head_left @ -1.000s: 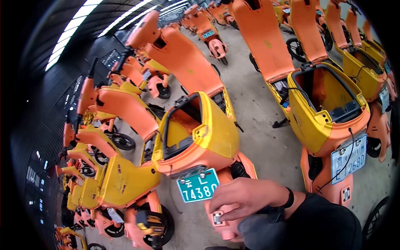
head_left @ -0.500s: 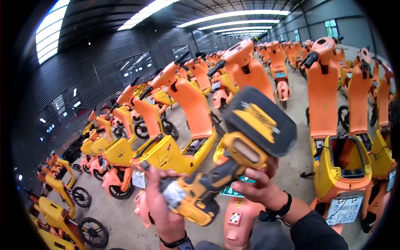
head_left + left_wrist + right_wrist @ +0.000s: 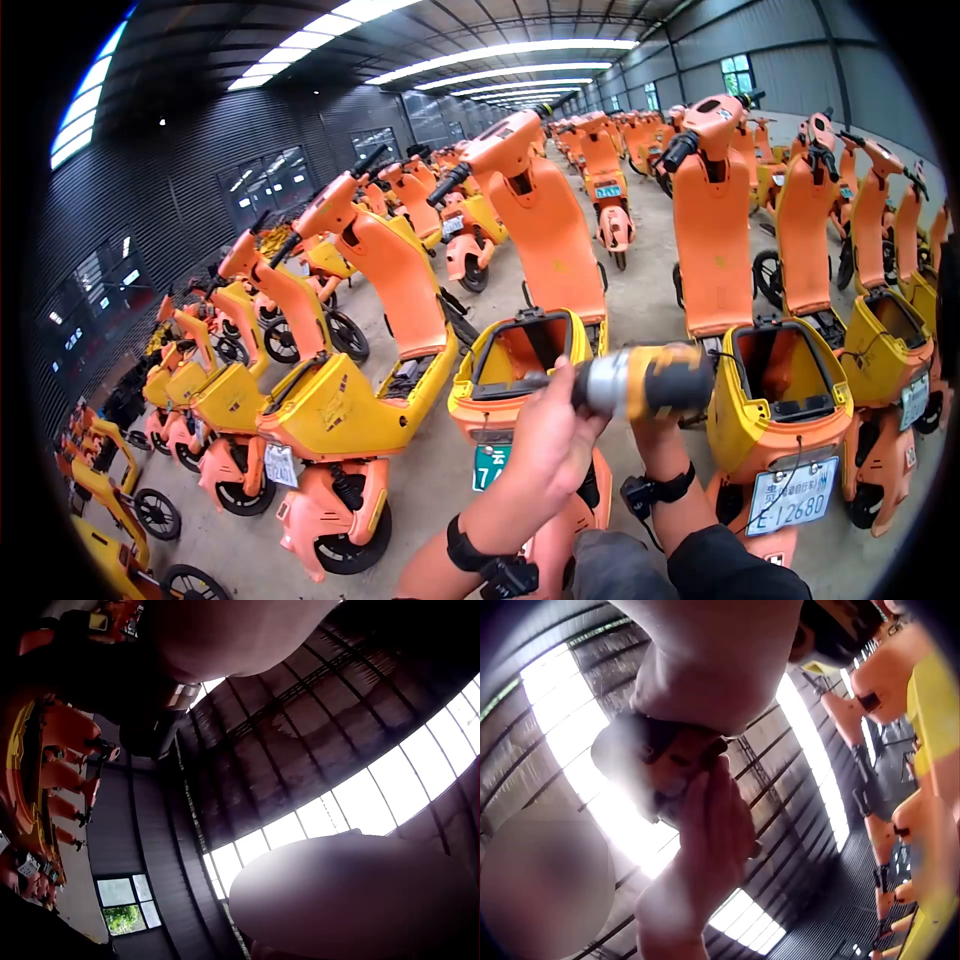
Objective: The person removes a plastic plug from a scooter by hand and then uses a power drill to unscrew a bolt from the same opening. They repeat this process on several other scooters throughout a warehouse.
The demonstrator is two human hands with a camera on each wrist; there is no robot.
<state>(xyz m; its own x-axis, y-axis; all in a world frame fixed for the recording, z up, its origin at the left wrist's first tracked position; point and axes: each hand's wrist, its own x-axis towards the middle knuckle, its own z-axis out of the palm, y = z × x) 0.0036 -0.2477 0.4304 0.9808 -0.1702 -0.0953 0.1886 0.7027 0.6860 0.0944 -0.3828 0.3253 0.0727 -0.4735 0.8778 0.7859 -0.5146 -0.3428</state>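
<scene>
A yellow and black cordless drill is held up in front of me, its silver nose pointing left. My right hand grips its handle from below, mostly hidden behind the body in the head view. The right wrist view shows that hand between the drill's body and its battery. Around the front end of the drill, my left hand closes with the thumb up; a dark tip pokes out beside its fingers. Behind the forearms stands an orange and yellow scooter with an open rear box and a green plate.
On the right stands another scooter with an open box and a white plate. Several more scooters line the left. Concrete floor runs between the rows, inside a large hall.
The right hand has left the scooter's rear fender and taken the drill's handle. The drill has come up from the lower left and turned level, battery no longer on top. The head view has tilted up.
</scene>
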